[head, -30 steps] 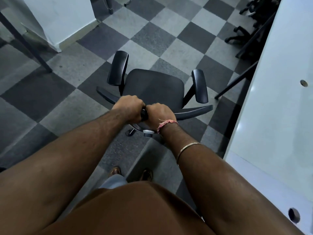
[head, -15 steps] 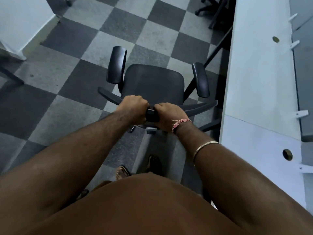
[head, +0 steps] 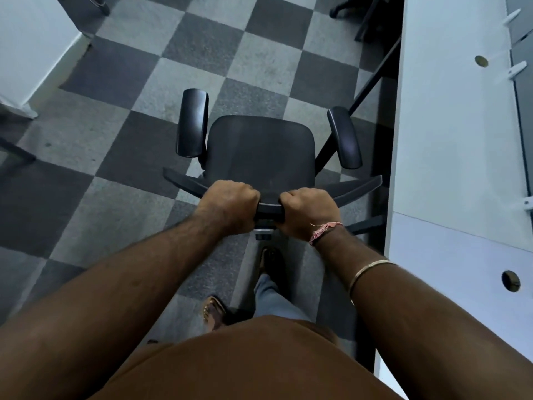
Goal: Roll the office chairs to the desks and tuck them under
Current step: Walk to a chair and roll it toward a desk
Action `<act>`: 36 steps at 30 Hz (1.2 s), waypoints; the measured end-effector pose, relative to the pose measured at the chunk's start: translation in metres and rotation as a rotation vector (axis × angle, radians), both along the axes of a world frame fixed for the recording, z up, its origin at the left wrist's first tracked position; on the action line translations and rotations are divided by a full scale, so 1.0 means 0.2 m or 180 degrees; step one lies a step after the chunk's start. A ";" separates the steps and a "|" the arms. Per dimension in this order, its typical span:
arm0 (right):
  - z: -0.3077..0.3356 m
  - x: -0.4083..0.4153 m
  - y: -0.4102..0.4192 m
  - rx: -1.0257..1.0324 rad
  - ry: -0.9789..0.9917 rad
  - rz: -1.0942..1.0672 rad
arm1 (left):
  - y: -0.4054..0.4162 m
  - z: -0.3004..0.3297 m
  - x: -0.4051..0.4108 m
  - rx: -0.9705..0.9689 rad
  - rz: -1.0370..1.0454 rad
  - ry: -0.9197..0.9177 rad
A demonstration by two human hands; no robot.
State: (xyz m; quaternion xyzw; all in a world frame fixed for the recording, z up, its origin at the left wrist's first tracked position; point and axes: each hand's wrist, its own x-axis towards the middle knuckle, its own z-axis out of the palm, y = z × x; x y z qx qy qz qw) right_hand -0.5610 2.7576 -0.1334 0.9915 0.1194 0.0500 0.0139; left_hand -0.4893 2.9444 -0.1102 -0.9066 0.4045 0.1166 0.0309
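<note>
A black office chair (head: 261, 151) with two armrests stands on the chequered floor right in front of me, seen from above and behind. My left hand (head: 230, 207) and my right hand (head: 310, 210) both grip the top edge of its backrest, side by side. A long white desk (head: 450, 140) runs along the right side. The chair's right armrest (head: 344, 138) is close to the desk's edge, with a dark gap between them. The chair's wheels are mostly hidden under the seat.
Black slanted desk legs (head: 372, 82) show in the gap beside the desk. Another chair's base (head: 346, 7) sits under the desk at the far top. A white cabinet (head: 31, 50) stands at the left. Grey chequered carpet (head: 129, 90) lies open ahead and left.
The chair has rolled forward along the floor and now sits closer to the white desk on the right. Both hands keep the same grip, and my feet have stepped forward.
</note>
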 end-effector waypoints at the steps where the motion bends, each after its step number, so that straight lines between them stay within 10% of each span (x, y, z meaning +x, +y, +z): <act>1: 0.00 0.02 -0.01 0.0013 -0.0014 0.0027 | -0.01 -0.01 0.01 -0.0012 0.0004 -0.0007; 36: 0.02 1.69 -0.56 -0.0161 0.0019 -0.0522 | -0.63 0.04 1.81 -0.0002 -0.0363 -0.0065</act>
